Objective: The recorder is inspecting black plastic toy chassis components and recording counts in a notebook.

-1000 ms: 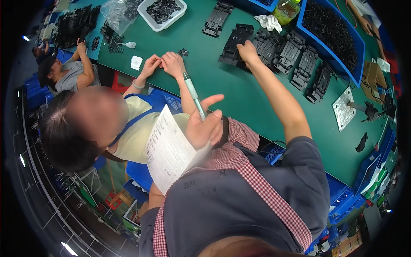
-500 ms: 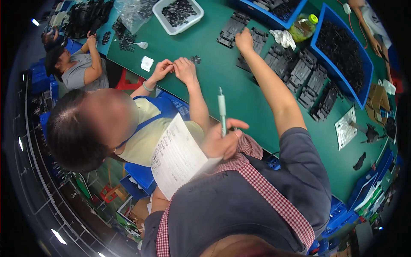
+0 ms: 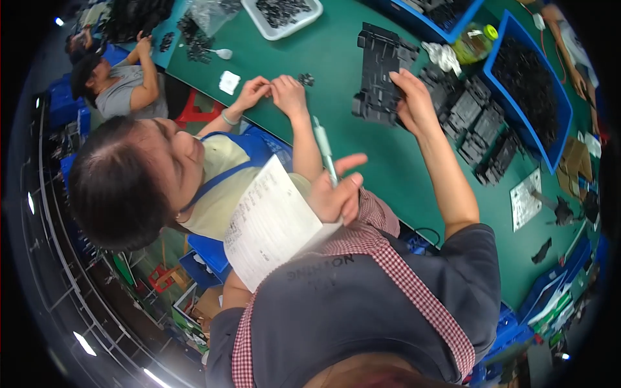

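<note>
My right hand [image 3: 416, 103] grips one end of a flat black moulded plastic part [image 3: 380, 74], thumb on its upper face, and holds it raised over the green table [image 3: 343, 145]. In front of my chest my left hand [image 3: 333, 196] holds a folded sheet of paper [image 3: 272, 223] covered with handwriting. A pale green pen [image 3: 324, 143] is gripped in the same hand, pointing away from me, with a finger stretched out. Beyond my right hand, several similar black plastic parts [image 3: 475, 116] lie side by side on the table.
A blue bin [image 3: 561, 132] of small black pieces stands at right, beside a yellow-lidded jar [image 3: 472, 45] and crumpled white tissue [image 3: 442, 58]. A white tub [image 3: 281, 31] sits at the far side. A co-worker's hands [image 3: 284, 94] work close by on the left.
My right hand has lifted a black plastic part off the table and drawn it nearer, tilting it up. My left hand still holds the paper and pen; the pen leans further left.
</note>
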`<state>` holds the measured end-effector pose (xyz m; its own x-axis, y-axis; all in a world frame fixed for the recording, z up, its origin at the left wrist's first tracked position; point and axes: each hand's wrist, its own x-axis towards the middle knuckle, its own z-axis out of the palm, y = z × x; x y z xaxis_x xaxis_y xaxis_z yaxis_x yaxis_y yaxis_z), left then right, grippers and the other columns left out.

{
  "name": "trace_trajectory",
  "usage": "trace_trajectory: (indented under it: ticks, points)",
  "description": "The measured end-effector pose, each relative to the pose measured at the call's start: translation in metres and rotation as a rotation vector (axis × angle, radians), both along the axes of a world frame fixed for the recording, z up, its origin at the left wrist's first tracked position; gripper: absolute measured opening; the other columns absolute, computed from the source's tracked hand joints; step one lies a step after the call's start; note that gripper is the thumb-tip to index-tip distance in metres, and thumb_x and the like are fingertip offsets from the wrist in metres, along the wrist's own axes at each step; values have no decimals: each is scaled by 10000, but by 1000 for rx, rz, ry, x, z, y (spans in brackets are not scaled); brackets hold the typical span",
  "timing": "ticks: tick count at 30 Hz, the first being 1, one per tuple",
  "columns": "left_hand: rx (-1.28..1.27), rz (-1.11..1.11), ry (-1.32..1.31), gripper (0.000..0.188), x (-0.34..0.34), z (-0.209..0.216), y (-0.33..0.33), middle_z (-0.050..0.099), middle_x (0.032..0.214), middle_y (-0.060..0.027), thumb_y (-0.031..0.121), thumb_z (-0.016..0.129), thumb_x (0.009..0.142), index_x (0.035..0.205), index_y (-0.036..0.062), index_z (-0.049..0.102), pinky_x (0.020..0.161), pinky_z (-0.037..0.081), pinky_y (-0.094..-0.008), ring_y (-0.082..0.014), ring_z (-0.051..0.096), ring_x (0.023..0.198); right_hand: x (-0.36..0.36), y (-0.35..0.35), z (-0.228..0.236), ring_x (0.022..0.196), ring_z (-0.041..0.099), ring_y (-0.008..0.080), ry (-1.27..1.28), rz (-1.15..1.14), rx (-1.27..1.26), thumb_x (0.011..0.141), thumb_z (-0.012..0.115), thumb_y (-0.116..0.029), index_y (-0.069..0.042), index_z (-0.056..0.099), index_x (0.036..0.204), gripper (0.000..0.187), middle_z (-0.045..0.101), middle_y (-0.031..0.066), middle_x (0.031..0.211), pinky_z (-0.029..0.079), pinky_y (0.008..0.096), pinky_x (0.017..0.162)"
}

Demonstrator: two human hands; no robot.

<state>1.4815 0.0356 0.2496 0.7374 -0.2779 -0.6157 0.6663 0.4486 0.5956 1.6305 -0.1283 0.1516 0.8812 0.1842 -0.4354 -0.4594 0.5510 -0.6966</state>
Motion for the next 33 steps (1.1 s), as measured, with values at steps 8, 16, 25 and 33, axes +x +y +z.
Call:
trace_trajectory:
  ticks: [8,16,25,33]
  points:
    - [-3,18,-162,190,-4,9,-11,361,455,-24,171,427,915,999,1,443,306,303,-237,-114,343,326,-100,-11,71,844,559,72,42,-59,26,887,492,-150,-20,526,1033,199,591,29,973,447,217,769]
    - [-67,5,-141,247,-15,16,5,352,423,-49,238,405,915,850,0,397,298,294,-239,-141,359,310,-128,-9,86,758,513,75,38,44,-90,909,444,-188,-18,423,1220,356,574,36,916,431,227,699]
    - [52,-25,-156,421,-23,20,7,352,422,-39,284,401,913,555,64,374,332,295,-248,-141,393,342,-131,-9,90,804,508,58,-176,275,-165,884,499,-133,-17,505,996,161,553,4,872,406,225,732]
    - [-22,39,-167,298,-24,14,7,353,428,-31,261,391,911,760,5,413,316,290,-236,-128,356,314,-129,-13,85,807,511,58,-77,239,0,896,490,-172,-35,499,1074,225,562,0,887,417,225,716]
